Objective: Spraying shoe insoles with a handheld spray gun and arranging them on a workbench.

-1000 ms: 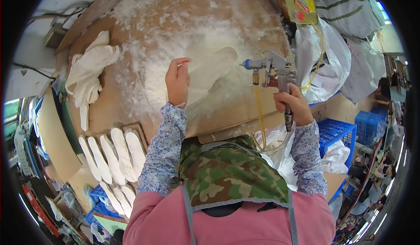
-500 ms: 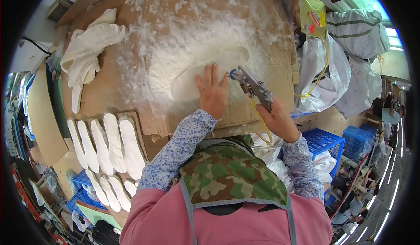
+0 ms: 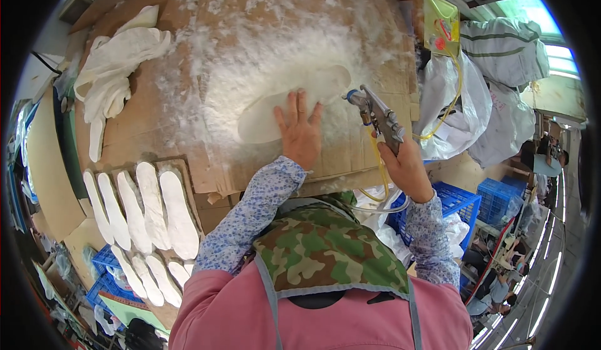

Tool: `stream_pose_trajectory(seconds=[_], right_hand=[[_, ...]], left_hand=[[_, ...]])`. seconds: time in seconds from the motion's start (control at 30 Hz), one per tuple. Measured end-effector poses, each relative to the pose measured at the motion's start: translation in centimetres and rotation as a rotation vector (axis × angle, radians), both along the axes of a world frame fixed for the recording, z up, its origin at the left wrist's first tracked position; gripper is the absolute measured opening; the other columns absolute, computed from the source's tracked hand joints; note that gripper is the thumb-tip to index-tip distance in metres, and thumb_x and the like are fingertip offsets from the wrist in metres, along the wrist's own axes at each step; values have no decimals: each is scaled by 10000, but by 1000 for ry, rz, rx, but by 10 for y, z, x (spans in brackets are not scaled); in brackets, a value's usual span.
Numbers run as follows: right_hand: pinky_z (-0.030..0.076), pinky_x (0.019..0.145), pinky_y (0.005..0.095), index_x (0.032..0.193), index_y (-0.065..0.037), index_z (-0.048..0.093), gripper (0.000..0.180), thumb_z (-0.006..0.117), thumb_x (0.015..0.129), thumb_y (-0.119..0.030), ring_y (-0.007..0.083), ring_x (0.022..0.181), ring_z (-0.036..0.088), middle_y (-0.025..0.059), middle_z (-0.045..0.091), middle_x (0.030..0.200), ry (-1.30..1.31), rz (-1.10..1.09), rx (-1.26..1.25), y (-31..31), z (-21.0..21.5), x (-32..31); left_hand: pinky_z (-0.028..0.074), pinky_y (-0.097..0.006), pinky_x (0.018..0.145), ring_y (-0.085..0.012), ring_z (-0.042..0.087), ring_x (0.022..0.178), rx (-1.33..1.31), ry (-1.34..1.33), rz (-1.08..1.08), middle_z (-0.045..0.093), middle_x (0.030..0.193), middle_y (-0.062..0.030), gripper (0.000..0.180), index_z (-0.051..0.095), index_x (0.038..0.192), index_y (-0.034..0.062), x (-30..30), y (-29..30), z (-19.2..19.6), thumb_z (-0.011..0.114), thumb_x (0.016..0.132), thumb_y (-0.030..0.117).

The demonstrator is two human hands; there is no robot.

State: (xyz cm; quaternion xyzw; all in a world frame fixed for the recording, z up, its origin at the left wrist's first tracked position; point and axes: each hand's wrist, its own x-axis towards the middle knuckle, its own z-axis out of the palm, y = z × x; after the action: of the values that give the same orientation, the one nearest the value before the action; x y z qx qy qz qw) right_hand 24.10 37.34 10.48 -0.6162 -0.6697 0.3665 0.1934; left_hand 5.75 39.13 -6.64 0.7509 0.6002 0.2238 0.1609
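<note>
My left hand (image 3: 299, 129) lies flat, fingers spread, on a white shoe insole (image 3: 275, 109) that rests on a cardboard work board (image 3: 350, 156) crusted with white spray residue. My right hand (image 3: 405, 165) grips a metal spray gun (image 3: 377, 115) with its nozzle pointing left at the insole, just right of my left hand's fingertips. A yellow hose (image 3: 379, 162) runs down from the gun.
Several white insoles (image 3: 150, 209) lie in rows on cardboard at the lower left. A heap of white insoles (image 3: 113, 78) sits at the board's upper left. Blue crates (image 3: 460, 203), white plastic sacks (image 3: 457, 109) and a yellow container (image 3: 440, 21) stand to the right.
My left hand has pressed down flat on the insole. My right hand has brought the spray gun in from the right, close to the insole.
</note>
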Motion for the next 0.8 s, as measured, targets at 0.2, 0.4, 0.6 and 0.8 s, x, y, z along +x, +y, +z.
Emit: stream_pose_trajectory(seconds=[0.2,0.4,0.6,0.8], right_hand=[[467,752,351,1161,-9,515,265,535,897,-2,288,832,602,161,628,968,-53,-13,33,4,-1,10],[472,788,345,1157,9,517,272,534,885,16,298,891,616,154,649,1020,-52,-68,54,4,-3,12],[466,727,354,1123,-7,529,249,548,875,10,291,800,604,158,624,911,-108,-42,38,-2,-1,9],[462,708,349,1101,-9,531,226,548,876,8,294,766,591,154,610,869,-59,-72,52,-6,-1,7]], left_hand=[[60,-651,1115,-382,131,1457,-4,-21,-6,239,1540,-204,494,542,1326,103,0,0,-1,559,833,124],[68,-648,1117,-384,135,1455,-1,-5,-1,238,1537,-220,499,540,1326,105,0,0,0,551,827,107],[73,-660,1115,-396,143,1455,-3,-83,9,222,1536,-266,490,548,1309,62,1,0,6,516,821,48],[63,-655,1119,-399,145,1454,1,-78,7,224,1534,-269,496,553,1307,68,1,0,3,515,813,43]])
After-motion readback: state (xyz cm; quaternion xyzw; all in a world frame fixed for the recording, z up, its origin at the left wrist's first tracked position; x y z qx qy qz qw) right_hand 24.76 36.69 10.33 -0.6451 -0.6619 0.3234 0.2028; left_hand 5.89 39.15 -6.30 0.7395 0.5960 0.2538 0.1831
